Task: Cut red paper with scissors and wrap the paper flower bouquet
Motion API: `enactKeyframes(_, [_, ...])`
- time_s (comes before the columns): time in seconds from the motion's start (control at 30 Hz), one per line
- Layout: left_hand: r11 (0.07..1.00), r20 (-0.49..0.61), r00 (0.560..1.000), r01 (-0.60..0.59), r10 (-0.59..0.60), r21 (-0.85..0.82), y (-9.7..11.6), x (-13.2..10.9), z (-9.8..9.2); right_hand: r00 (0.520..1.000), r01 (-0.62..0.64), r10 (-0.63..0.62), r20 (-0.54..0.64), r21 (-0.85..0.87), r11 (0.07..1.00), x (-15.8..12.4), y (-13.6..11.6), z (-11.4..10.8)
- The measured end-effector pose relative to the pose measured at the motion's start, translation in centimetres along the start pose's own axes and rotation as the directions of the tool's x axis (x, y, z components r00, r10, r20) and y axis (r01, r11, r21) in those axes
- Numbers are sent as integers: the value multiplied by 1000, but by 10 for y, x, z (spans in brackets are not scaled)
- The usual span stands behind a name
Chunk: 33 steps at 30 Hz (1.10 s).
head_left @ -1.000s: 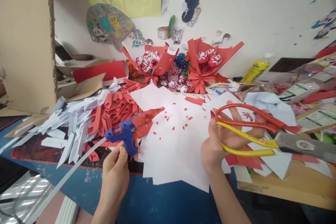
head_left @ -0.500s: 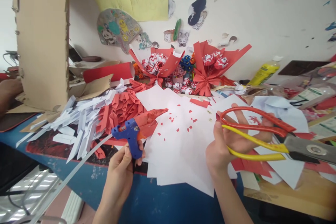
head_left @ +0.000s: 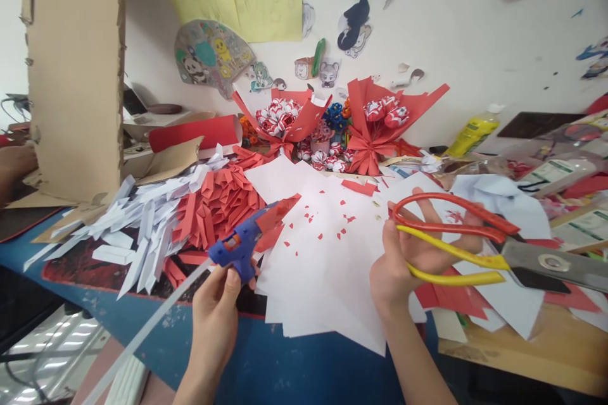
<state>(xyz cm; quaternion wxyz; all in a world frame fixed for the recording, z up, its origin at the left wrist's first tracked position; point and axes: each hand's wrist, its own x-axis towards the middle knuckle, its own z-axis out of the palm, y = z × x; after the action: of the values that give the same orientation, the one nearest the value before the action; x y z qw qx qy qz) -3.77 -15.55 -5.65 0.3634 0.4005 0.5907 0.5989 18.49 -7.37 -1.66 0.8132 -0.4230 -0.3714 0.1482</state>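
My left hand [head_left: 219, 307] is closed around the handle of a blue hot glue gun [head_left: 240, 245]. A long whitish glue stick [head_left: 161, 311] sticks out of the gun's back and slants down to the left. In my right hand [head_left: 396, 266] are large scissors [head_left: 517, 256] with one red and one yellow handle loop, their blades pointing right. A small dark red bit shows at the tip of my right thumb; I cannot make it out. White paper sheets [head_left: 327, 285], sprinkled with red scraps, lie between my hands. Red paper strips [head_left: 218, 202] are heaped beyond the glue gun.
White folded paper strips [head_left: 142, 228] are piled at the left, beside an upright cardboard piece [head_left: 73, 76]. Two red-wrapped paper bouquets [head_left: 282, 120] stand against the wall. A yellow bottle [head_left: 475, 130] stands at the back right. Another person's hand [head_left: 16, 168] shows at the far left.
The glue gun has tilted in my left hand, its front now turned up and away to the right. My right hand and the scissors have shifted slightly left.
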Motion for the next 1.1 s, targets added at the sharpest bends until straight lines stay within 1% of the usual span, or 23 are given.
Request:
enactKeyframes(0.07, [968,-28,988,-144,153,204,-5,3,0,995,101,-102,-22,-24,995,1,3,1])
enactKeyframes(0.1, [927,-22,969,-230,248,295,-7,5,1,991,132,-133,-32,-30,991,2,5,1])
enactKeyframes(0.13, [870,0,937,-324,349,371,-9,7,2,989,140,-141,-36,-34,990,3,6,1])
enactKeyframes(0.17, [799,34,894,-417,447,433,-9,8,4,990,134,-135,-39,-35,990,3,7,1])
enactKeyframes(0.2, [719,76,840,-503,537,480,-10,10,7,991,125,-126,-43,-32,992,3,8,1])
enactKeyframes(0.27, [551,168,725,-633,668,544,-10,11,13,993,110,-111,-48,-27,994,3,8,2])
enactKeyframes(0.3, [477,204,677,-670,707,569,-11,11,16,993,104,-105,-52,-27,994,3,8,2])
enactKeyframes(0.33, [414,236,639,-693,732,590,-12,11,19,994,95,-97,-54,-29,995,3,7,2])
enactKeyframes(0.37, [366,265,616,-703,741,611,-13,11,22,995,85,-86,-56,-33,996,3,7,2])
enactKeyframes(0.4, [331,287,608,-701,741,631,-15,12,24,996,71,-73,-56,-36,997,3,6,2])
enactKeyframes(0.43, [307,301,610,-692,733,654,-17,12,25,997,57,-59,-57,-36,998,3,6,2])
enactKeyframes(0.53, [259,322,634,-650,703,714,-19,15,27,998,26,-27,-53,-18,999,4,6,1])
enactKeyframes(0.67, [179,372,651,-619,662,765,-15,15,27,999,4,-3,-33,19,1000,4,6,0])
enactKeyframes(0.8, [167,398,694,-595,600,786,-6,11,27,1000,-23,24,-18,49,999,3,7,0])
enactKeyframes(0.87, [172,400,698,-596,595,785,0,9,26,999,-40,40,-4,74,996,3,8,0])
enactKeyframes(0.93, [178,410,684,-616,604,767,8,8,25,995,-86,82,50,90,992,2,11,-1])
enactKeyframes(1.0, [189,426,658,-653,620,733,20,8,27,976,-166,152,156,81,983,0,15,-2])
enactKeyframes(1.07, [204,458,628,-702,629,682,34,10,33,930,-244,220,295,50,968,-3,18,-3])
enactKeyframes(1.1, [210,483,613,-728,625,653,42,12,38,896,-278,249,368,29,960,-4,20,-4])
